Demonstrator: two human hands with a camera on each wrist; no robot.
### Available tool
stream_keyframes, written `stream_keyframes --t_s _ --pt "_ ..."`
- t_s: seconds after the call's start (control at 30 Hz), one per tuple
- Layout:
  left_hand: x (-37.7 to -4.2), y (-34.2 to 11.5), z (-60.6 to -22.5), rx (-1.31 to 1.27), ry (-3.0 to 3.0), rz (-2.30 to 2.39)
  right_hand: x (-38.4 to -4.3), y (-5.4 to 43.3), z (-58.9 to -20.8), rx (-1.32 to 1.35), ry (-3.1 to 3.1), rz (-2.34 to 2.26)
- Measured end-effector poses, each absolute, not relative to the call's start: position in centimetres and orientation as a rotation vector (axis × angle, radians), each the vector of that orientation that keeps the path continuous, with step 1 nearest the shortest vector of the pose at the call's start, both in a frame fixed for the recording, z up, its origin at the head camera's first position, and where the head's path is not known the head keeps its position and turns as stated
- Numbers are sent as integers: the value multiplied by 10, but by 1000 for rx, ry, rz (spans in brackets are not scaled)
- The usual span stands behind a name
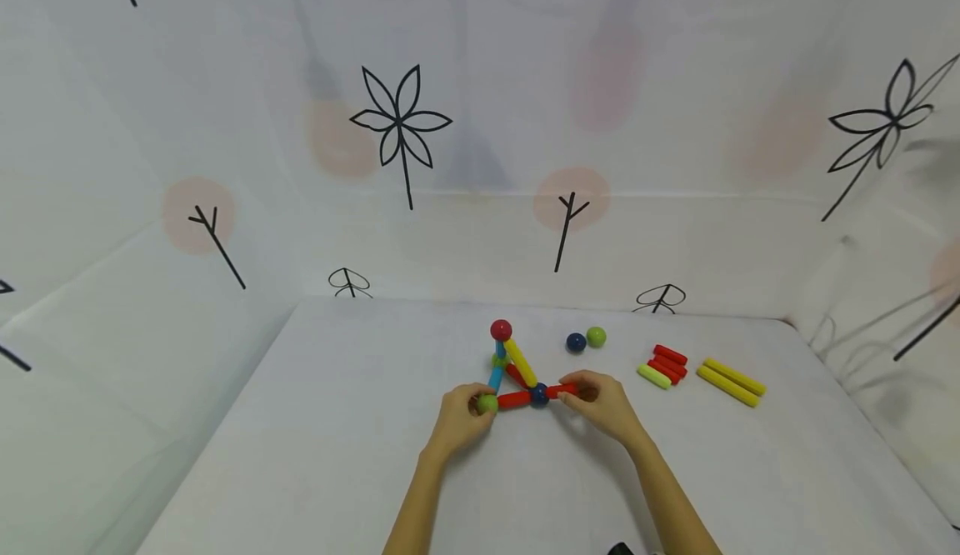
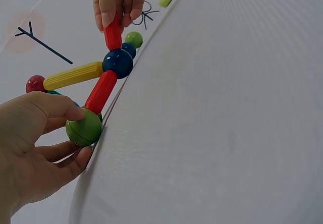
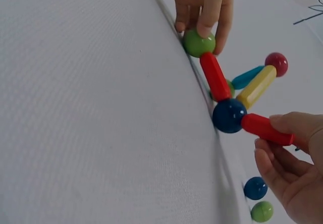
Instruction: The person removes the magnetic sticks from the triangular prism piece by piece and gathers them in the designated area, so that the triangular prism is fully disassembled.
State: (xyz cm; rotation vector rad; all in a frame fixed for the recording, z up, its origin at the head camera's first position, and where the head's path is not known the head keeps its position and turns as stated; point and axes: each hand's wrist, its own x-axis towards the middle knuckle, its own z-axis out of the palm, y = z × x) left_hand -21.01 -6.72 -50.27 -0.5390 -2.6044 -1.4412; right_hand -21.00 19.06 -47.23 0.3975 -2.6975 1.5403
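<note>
My left hand (image 1: 461,420) grips a green ball (image 2: 84,128) at the near left corner of a ball-and-stick structure. From that ball a red stick (image 3: 214,76) runs to a dark blue ball (image 3: 229,115). With thumb and fingers, my right hand (image 1: 602,405) pinches another red stick (image 3: 266,128), whose end touches the blue ball. A yellow stick (image 1: 520,362) slants up from the blue ball to a red ball (image 1: 501,330) on top. Blue sticks (image 1: 496,380) and a second green ball, partly hidden, make up the back left side.
Behind the structure lie a loose dark blue ball (image 1: 576,342) and a loose green ball (image 1: 596,337). To the right are several short red sticks (image 1: 667,363), a light green stick (image 1: 654,377) and two yellow sticks (image 1: 731,382). A patterned sheet (image 1: 465,247) hangs behind the white table (image 1: 337,455).
</note>
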Motion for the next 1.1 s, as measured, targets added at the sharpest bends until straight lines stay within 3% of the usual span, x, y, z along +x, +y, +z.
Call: stream_keyframes --t_s 0.43,1.1 --pt "-212 -56 -502 -391 -2629 -1324 -209 189 -479 339 -2755 1497" --pt "-211 -54 -501 -366 -2641 -1297 -207 180 -476 193 -2822 1316"
